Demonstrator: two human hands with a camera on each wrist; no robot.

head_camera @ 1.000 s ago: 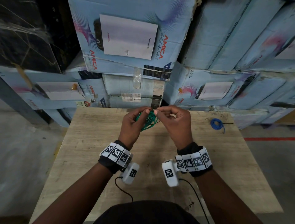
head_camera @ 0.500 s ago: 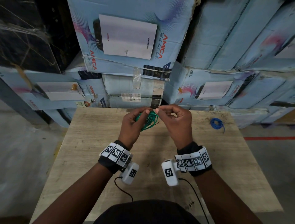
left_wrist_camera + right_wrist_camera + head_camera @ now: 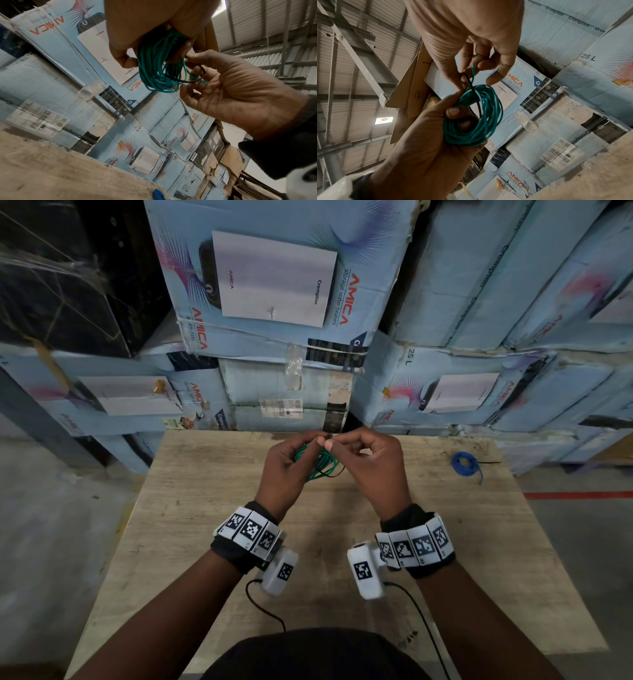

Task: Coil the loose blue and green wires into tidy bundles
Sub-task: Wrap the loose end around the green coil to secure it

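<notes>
The green wire (image 3: 322,466) is wound into a coil and held above the far middle of the wooden table (image 3: 205,542). My left hand (image 3: 308,447) grips the green coil (image 3: 481,116), with fingers through its loop. At the top of the coil my right hand (image 3: 334,444) pinches a thin black tie (image 3: 473,93) and the green wire's loose end. The tie (image 3: 187,80) crosses the green coil (image 3: 152,67). The blue wire (image 3: 464,464) lies coiled on the table at the far right, away from both hands, and shows again as the blue coil (image 3: 158,194).
Stacked light-blue cartons (image 3: 274,285) stand like a wall just behind the table's far edge. Grey floor with a red line (image 3: 579,495) lies to the right. Camera cables (image 3: 263,607) hang from both wrists over the near part of the table.
Both hands stay at the green coil. The right hand's fingertips have shifted only slightly at the coil's top.
</notes>
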